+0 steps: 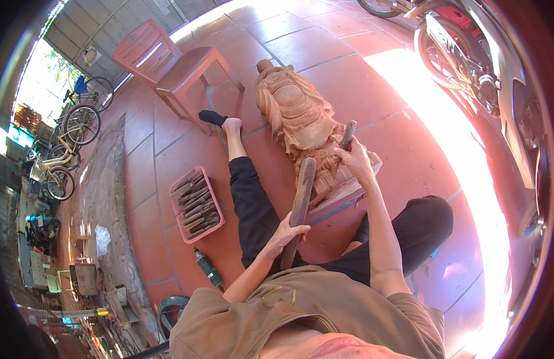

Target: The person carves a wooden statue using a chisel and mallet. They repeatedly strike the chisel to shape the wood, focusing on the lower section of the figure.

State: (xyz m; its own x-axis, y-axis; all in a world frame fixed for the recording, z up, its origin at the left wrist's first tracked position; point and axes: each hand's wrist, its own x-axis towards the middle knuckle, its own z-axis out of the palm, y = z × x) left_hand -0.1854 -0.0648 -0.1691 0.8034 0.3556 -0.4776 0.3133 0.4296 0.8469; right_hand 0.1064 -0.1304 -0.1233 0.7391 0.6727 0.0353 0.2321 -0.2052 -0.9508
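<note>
1. Left, a pink tray (215, 198) of tools and a green power tool (208, 270); far left, a chair (187, 64). The club (302, 194) partly blocks the statue's near end.
2. The statue (295, 107) lies on tiles (241, 42), head far-left, base near-right, long axis slanting between.
3. Brown wood, carved folds.
4. Left hand (287, 233) wraps the club; right hand (356, 160) grips a handle (349, 133), lower end unclear.
</note>
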